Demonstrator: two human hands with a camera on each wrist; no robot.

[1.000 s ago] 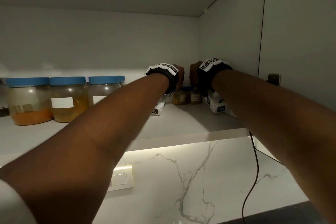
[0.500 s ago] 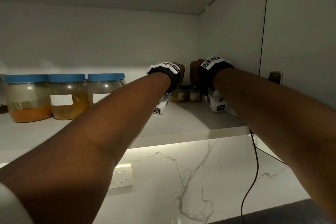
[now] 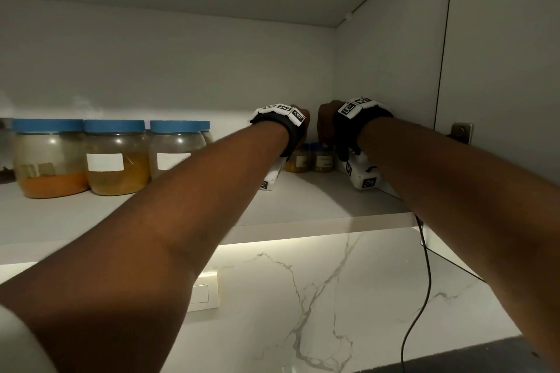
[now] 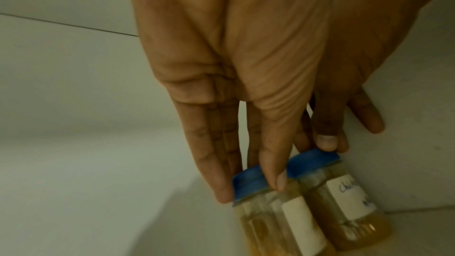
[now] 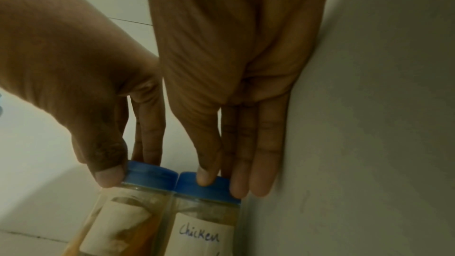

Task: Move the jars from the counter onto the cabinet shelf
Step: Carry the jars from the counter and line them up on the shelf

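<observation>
Both hands pinch blue lids from above: left hand [image 4: 234, 89] on the plain-labelled small glass jar [image 4: 268, 211], right hand [image 5: 234, 77] on the "Chicken"-labelled glass jar [image 5: 206, 227], upright, touching, at the white cabinet shelf [image 3: 318, 200]'s back right corner.

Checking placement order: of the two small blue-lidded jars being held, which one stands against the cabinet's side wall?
The jar labelled "Chicken", gripped at its lid by the right hand; the left hand's jar stands beside it, away from the wall.

Both arms outstretched — left hand [image 4: 236, 77] and right hand [image 5: 236, 69] side by side, fingertips pinched.
</observation>
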